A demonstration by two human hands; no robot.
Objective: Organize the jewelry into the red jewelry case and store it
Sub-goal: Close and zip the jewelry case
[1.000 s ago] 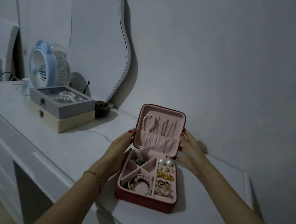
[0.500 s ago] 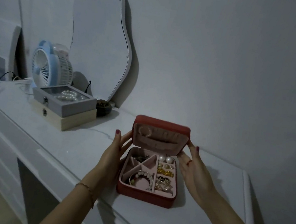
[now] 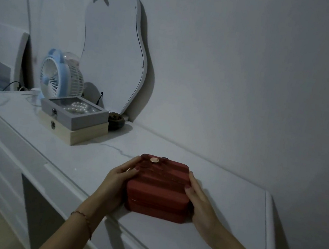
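Closed red jewelry case [image 3: 159, 187] between left hand [image 3: 117, 183], right hand [image 3: 200, 204]; both grips clasp sides.

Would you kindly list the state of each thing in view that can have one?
Red case: lid down, resting on the dresser.
Left hand: holds the case's left side.
Right hand: holds its right side.
Grey box: closed, pearls inside, stacked on the wooden box.
Fan: upright.

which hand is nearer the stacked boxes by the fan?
Left. The left hand holds the red case's side facing the stacked boxes; the right hand holds the far side.
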